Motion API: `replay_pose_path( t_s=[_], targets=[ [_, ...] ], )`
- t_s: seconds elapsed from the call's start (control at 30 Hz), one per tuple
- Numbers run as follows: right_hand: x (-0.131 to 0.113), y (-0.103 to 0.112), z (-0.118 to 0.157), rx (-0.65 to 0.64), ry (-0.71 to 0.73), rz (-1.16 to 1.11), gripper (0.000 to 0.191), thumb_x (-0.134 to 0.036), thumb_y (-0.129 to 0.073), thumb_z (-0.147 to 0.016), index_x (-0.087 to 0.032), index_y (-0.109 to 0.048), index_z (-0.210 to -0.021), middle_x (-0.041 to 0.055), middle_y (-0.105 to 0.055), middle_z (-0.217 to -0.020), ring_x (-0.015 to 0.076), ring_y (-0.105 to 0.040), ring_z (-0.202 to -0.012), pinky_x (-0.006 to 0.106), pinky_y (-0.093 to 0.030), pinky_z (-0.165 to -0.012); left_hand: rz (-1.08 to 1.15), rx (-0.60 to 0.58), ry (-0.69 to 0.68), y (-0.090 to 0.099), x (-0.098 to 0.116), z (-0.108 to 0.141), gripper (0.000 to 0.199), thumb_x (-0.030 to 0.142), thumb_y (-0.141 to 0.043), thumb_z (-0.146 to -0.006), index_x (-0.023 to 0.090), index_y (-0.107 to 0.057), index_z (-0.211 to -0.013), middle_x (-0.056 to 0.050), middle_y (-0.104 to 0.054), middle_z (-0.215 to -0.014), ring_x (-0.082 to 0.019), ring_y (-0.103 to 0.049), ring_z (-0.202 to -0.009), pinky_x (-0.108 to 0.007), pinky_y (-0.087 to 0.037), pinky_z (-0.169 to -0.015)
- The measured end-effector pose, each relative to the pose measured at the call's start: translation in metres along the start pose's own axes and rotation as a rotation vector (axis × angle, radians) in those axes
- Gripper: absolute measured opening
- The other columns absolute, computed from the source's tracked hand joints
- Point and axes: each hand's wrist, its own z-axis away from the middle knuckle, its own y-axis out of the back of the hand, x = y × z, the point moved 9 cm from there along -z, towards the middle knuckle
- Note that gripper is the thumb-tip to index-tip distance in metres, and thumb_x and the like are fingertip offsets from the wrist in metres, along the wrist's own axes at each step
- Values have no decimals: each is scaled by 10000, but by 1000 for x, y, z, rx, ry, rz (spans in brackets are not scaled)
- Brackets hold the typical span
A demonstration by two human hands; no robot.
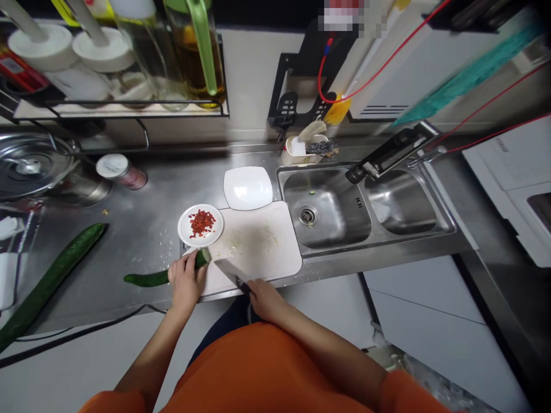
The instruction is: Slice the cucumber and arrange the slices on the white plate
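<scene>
My left hand (186, 277) is closed around a cucumber (146, 279) whose cut end faces right, over the left edge of a white cutting board (258, 252). The cucumber's thin tail reaches left over the steel counter. A knife (230, 271) is in my right hand (263, 295), its handle gripped at the board's front edge and its blade pointing left toward the cut end, apart from it. Small wet bits lie on the board. Just behind my left hand, a round white plate (185, 228) holds chopped red pieces (201, 222).
A second, longer cucumber (55, 275) lies at the left. An empty white square dish (248, 188) touches the board's back edge. To the right is a double sink (327, 218) with a faucet (387, 155). A can (121, 171), a lidded pot (64, 178) and a bottle rack (124, 109) stand at the back left.
</scene>
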Motion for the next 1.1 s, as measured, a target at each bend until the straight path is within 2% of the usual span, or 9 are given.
replay_pose_path(
  t_s=[0.1,0.23,0.33,0.47,0.57,0.67,0.9,1.0,1.1],
  targets=[
    [-13,-7,-20,-16,21,30,234,-105,-426,-840,-156,-601,-986,82,-634,-920,176,-569,-821,260,-394,-741,31,38,-1,7,1,3,482,362,-527,-851,194,-500,-1301,-141,-566,-1120,-284,-508,-1047,-483,-329,-995],
    [-1,6,-36,76,-99,-4,278,-116,-383,-868,-125,-573,-1072,108,-644,-976,194,-577,-900,276,-392,-800,23,51,8,8,1,2,477,379,-539,-843,186,-522,-1279,-138,-574,-1096,-288,-508,-1034,-473,-346,-978],
    [27,26,-33,169,-225,-15,330,-95,-337,-871,-85,-544,-1129,143,-643,-992,214,-580,-937,289,-386,-811,2,42,-2,6,3,0,481,393,-537,-845,173,-526,-1273,-139,-582,-1088,-290,-510,-1026,-472,-345,-981],
    [78,66,-10,337,-429,-49,279,-79,-363,-844,-139,-582,-1007,93,-656,-897,194,-599,-859,255,-373,-736,18,18,-48,1,11,-2,474,384,-536,-846,178,-522,-1272,-133,-589,-1082,-282,-520,-1019,-469,-343,-985],
    [100,85,10,400,-504,-40,259,-93,-352,-850,-134,-571,-981,98,-650,-864,195,-596,-809,254,-359,-690,34,22,-54,-1,16,-2,461,392,-541,-843,187,-534,-1256,-125,-588,-1065,-281,-525,-1024,-460,-351,-975],
    [85,80,14,372,-410,-45,261,-87,-347,-836,-142,-572,-956,98,-651,-860,189,-581,-805,250,-353,-683,40,32,-33,-1,16,-2,461,402,-535,-845,186,-534,-1253,-129,-586,-1075,-284,-524,-1030,-448,-359,-960],
    [-9,5,-25,-4,31,-16,224,-86,-422,-806,-164,-597,-921,77,-663,-870,184,-581,-789,250,-373,-705,59,74,1,10,12,-3,481,427,-520,-848,175,-518,-1258,-141,-586,-1101,-285,-514,-1043,-436,-372,-941],
    [-12,2,-39,-6,34,-28,251,-87,-410,-813,-146,-593,-975,95,-659,-902,198,-588,-827,264,-385,-739,63,78,-3,13,14,-3,466,417,-518,-847,186,-519,-1253,-132,-591,-1096,-284,-522,-1040,-435,-376,-937],
    [20,23,-39,110,-129,-80,281,-92,-387,-819,-146,-590,-1006,94,-660,-887,204,-597,-834,268,-394,-743,66,78,0,13,15,-3,464,413,-530,-840,184,-526,-1244,-132,-595,-1095,-285,-532,-1035,-436,-382,-933]
  ],
)
